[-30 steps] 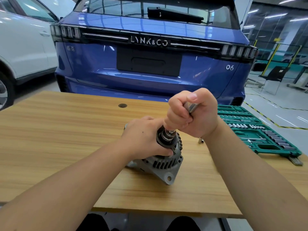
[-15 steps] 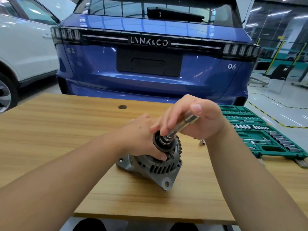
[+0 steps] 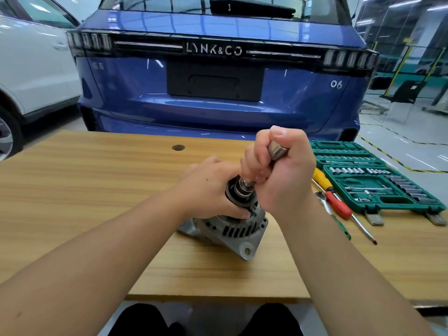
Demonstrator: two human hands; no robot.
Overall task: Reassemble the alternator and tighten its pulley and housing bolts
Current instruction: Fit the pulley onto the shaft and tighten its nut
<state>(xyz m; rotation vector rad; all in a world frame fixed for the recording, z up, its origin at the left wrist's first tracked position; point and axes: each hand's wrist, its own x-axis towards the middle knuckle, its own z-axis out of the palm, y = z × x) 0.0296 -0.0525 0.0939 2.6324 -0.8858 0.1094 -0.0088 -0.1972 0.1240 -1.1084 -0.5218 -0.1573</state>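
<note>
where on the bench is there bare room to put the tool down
Bare wood spans the table left of the alternator, out to the small round cap. The front strip near the alternator's mounting ear is also bare. The right side is crowded: screwdrivers lie beside the open socket case.

The alternator [image 3: 230, 229] sits on the table [image 3: 72, 190] under your hands. The socket case [image 3: 378, 180] lies to their right, screwdrivers [image 3: 337, 204] between.
</note>
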